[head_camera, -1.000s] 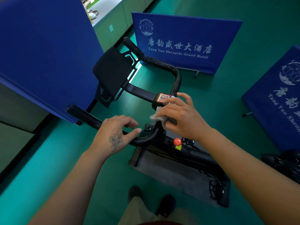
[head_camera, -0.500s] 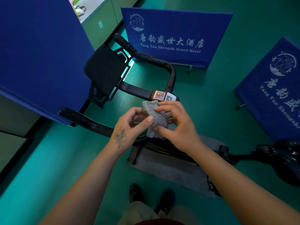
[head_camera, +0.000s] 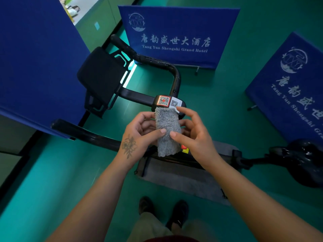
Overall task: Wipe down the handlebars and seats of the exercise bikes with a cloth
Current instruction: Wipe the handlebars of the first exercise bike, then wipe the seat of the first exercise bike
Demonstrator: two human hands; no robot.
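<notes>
A folded grey cloth (head_camera: 167, 131) is held upright between both hands, above the black handlebars (head_camera: 83, 131) of an exercise bike. My left hand (head_camera: 138, 135) pinches the cloth's left edge with thumb and fingers. My right hand (head_camera: 194, 135) pinches its right edge, thumb in front. The handlebar stem carries QR stickers (head_camera: 164, 100). A black pad (head_camera: 99, 75) sits at the bars' far end. The bike's black seat (head_camera: 304, 159) shows at the right edge.
Blue hotel banners stand to the left (head_camera: 38, 63), ahead (head_camera: 176, 35) and to the right (head_camera: 288, 84). A grey mat (head_camera: 183, 182) lies under the bike on the green floor. My shoes (head_camera: 162, 208) are at the bottom.
My right hand lifted the cloth off the handlebar stem. My left hand left the bar and joined it; both now hold the cloth up, spread flatter than half a second ago.
</notes>
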